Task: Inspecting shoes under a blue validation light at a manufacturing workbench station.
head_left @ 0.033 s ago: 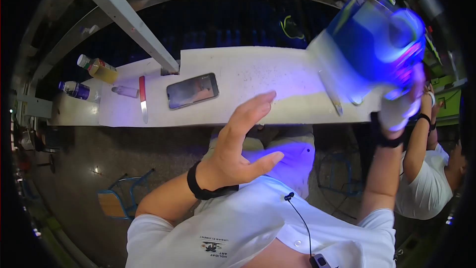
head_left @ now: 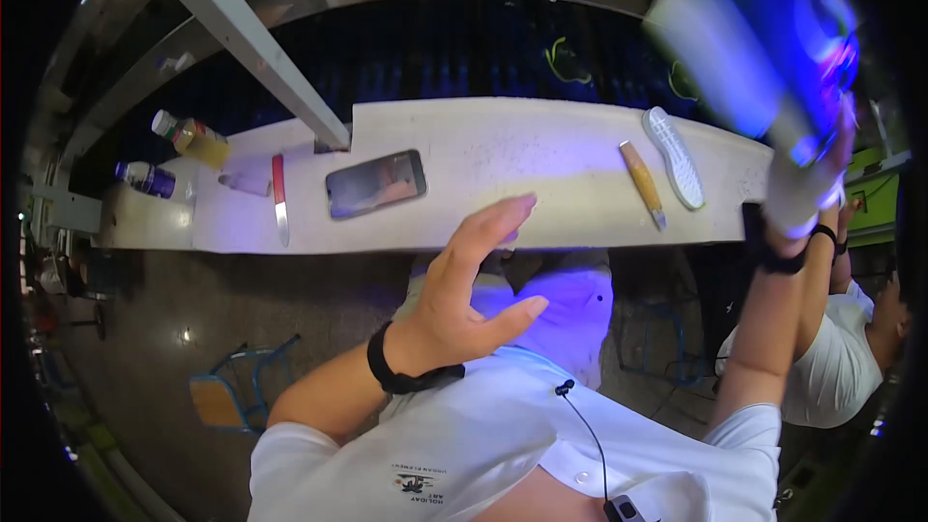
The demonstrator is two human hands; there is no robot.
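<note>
My left hand (head_left: 469,280) hovers in front of the bench's near edge, fingers spread, holding nothing. At the upper right my right hand (head_left: 822,159), partly covered in white, grips what looks like a blue shoe (head_left: 793,34) with a pale sole. Motion smears both the shoe and the fingers. Below it on the bench lies a loose white shoe sole (head_left: 675,157), tread side showing. Beside that sole is a knife with a wooden handle (head_left: 641,184). Nearest to my left hand on the bench is a dark phone (head_left: 375,184).
On the white-covered bench (head_left: 503,155) are a red-handled knife (head_left: 280,198) and two bottles, one yellowish (head_left: 201,141), one dark-labelled (head_left: 147,179). A metal post (head_left: 246,43) rises at the left. Beyond runs a dark conveyor (head_left: 435,48). A co-worker (head_left: 822,367) is at the right.
My right hand has carried the shoe up and to the right, uncovering the loose sole and the wooden knife handle. My left hand has hardly moved.
</note>
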